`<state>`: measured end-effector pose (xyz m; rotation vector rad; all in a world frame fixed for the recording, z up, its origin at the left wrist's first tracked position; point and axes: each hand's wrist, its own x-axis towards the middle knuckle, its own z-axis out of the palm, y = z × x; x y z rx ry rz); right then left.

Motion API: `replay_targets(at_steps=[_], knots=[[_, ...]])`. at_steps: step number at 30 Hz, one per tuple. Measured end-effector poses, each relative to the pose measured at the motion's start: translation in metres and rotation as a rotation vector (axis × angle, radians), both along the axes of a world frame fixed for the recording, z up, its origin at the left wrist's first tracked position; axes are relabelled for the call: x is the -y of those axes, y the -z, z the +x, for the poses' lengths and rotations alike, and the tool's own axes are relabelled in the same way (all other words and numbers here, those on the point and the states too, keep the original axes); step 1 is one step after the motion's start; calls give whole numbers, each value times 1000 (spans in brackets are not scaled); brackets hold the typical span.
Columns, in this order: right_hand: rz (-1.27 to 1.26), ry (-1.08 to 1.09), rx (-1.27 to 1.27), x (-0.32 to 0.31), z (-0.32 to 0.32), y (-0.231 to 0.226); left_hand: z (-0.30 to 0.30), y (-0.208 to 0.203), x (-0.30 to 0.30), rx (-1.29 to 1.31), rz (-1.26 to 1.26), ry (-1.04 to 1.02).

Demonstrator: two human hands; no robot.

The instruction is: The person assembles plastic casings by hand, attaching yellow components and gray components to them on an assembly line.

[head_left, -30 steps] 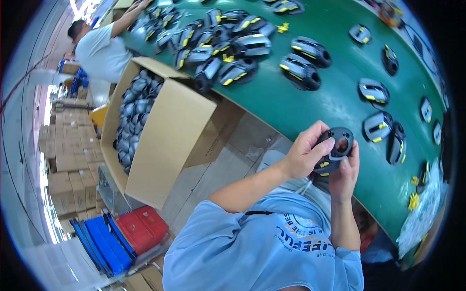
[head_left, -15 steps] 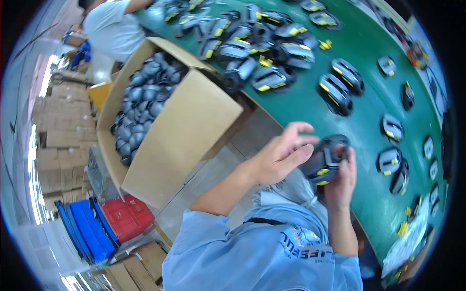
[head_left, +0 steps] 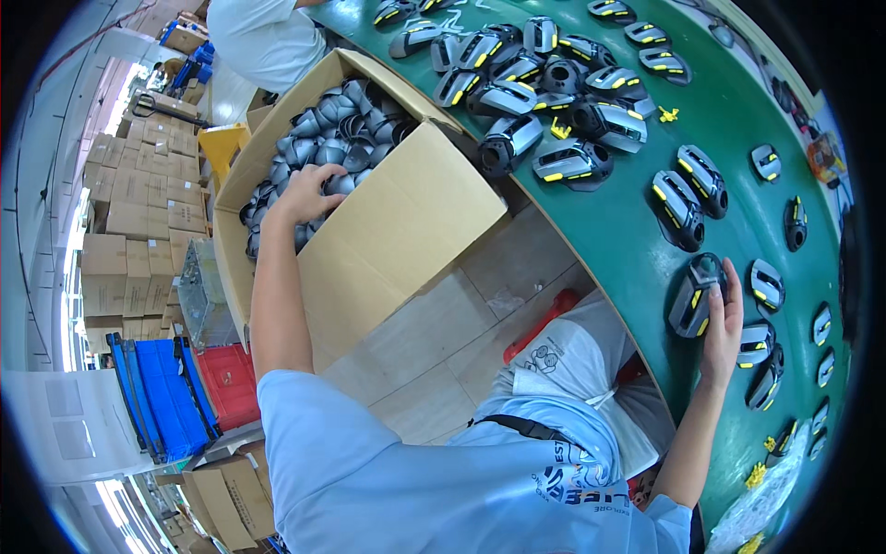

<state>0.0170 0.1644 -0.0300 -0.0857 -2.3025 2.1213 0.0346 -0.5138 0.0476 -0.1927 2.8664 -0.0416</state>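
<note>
Your left hand [head_left: 309, 196] has left the shell [head_left: 690, 303] for caps [head_left: 334, 129] in the carton [head_left: 406, 231] | your right hand [head_left: 723, 323] touches it by the table's [head_left: 600, 222] near edge | both grips unclear; work divided

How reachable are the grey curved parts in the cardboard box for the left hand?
Probably yes: the left hand is over the grey curved parts, the cardboard box is open on top, and its flap is folded outward, out of the way. I can't tell whether it grips one.

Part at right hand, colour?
The part is grey and black with yellow accents; head view shows it.
</note>
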Motion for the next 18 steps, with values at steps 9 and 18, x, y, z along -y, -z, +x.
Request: replay_targets(at_steps=[9, 18], knots=[[896, 50, -319, -3, 29, -15, -77, 40, -13, -125, -189, -71], [343, 38, -381, -5, 58, -45, -52, 12, 79, -805, 441, -147]])
